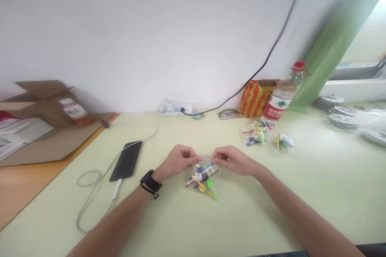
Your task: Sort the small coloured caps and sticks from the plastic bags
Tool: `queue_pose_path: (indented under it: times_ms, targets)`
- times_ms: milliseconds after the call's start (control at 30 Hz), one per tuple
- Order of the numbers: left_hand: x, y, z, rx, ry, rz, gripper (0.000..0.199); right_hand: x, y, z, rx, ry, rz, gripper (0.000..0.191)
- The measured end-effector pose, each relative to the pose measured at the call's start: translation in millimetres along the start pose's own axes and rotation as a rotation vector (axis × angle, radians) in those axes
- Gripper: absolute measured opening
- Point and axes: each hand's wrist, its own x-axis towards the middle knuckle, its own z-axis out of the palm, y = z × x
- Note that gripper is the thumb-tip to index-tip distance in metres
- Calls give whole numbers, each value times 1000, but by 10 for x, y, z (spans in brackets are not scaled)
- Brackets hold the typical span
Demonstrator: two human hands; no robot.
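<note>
A clear plastic bag (201, 186) with small coloured plastic parts in it, blue, white, red, yellow and green, lies in front of me on the pale green table (241, 217). My left hand (181, 160) pinches the bag's top edge on the left side. On the other side, my right hand (232, 160) pinches the same edge between thumb and fingers. A black watch sits on my left wrist. Whether the bag's mouth is sealed I cannot make out.
Left of my hands lies a black phone (126, 161) with a white cable. More filled bags (256, 134) rest at the back right, by a large bottle (282, 96) and a striped bag (255, 98). Stacked discs (343, 118) stand far right, a cardboard box (45, 100) far left. A power strip (175, 108) lies by the wall.
</note>
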Motion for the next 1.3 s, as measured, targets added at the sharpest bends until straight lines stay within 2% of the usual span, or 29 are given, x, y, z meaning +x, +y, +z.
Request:
queue_pose_path:
  times_ms: [167,600,767,900,1000,1100,1167,1233,1300]
  targets:
    - [1,-30,18,-18,38,7,40,-19,16,-34,-71,-5,26,32]
    - [7,-10,25,-42,33,30,39,-7,72,-31,-84,57,8,32]
    - [42,-101,34,-60,118,102,38,34,114,-14,-136,177,-64,29]
    - [61,-156,60,-76,199,126,36,60,106,11,-131,212,-76,25]
    - [62,-135,65,-76,241,118,36,44,72,22,-146,390,-140,22]
    - [72,-112,56,-82,293,74,44,8,67,26,-252,687,-271,18]
    - [85,-117,49,-93,314,31,50,-6,106,44,-405,781,-350,18]
    - [98,-133,47,-98,322,1,52,2,171,89,-596,743,-422,20]
    - [106,-145,49,-93,310,-4,52,38,243,165,-777,617,-492,22]
